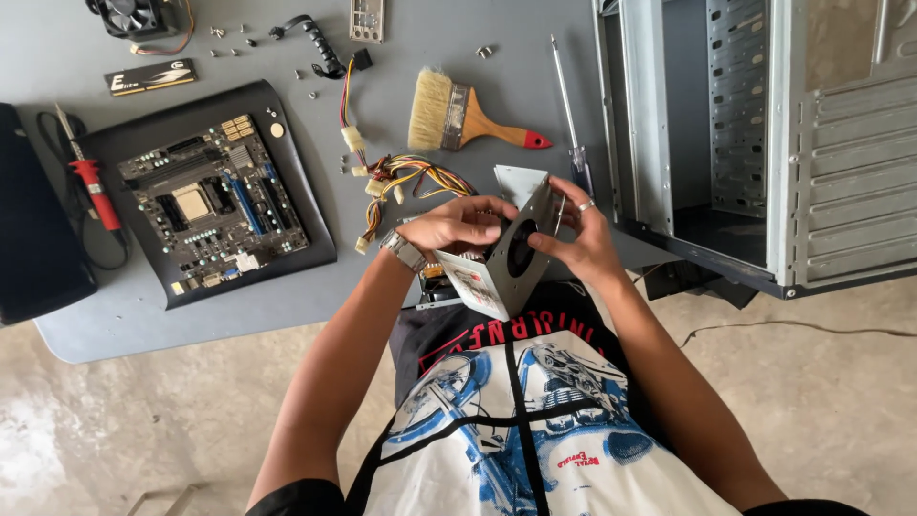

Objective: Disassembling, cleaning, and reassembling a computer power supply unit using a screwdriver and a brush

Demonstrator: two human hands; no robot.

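Grey table [535, 57] carries your parts; your left hand [458, 225] and right hand [578, 234] grip the power supply [506, 253] with fingers curled around its sides, fan facing you.

You are at a makeshift computer-repair spot: a grey worktop [143, 325] over bare concrete floor [841, 401] carries a stripped motherboard [212, 203], loose screws [234, 43], a paintbrush [468, 119], a screwdriver [570, 115] and bundled cables [406, 186], beside an emptied metal computer case [764, 143].
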